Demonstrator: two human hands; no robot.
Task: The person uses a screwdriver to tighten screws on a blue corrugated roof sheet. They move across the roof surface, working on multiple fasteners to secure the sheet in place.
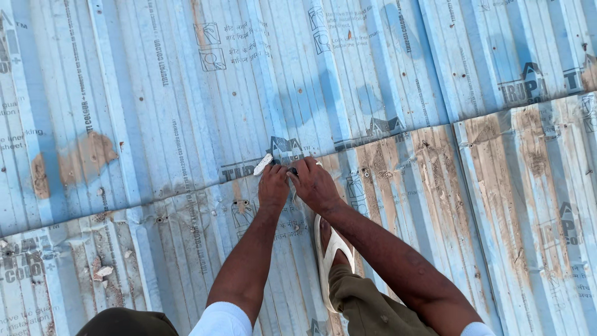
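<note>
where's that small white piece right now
In the head view the small white piece sits just left of centre, at the fingertips of the left hand, on the seam where the upper blue roofing sheet overlaps the rusty lower sheet.

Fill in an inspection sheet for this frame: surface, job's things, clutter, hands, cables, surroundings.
Surface: corrugated blue metal roofing sheets, overlapping, with rust-brown stains and screw heads along the seam.
Job's things: small pale strip at the seam, at the left hand's fingertips; a small dark item between the hands, too small to identify.
Clutter: pale debris bits on the lower left sheet.
Hands: left hand and right hand side by side, pressed down at the sheet overlap.
Cables: nothing seen.
Surroundings: white sandal on the person's foot, olive trousers, shadows on the upper sheets.
</note>
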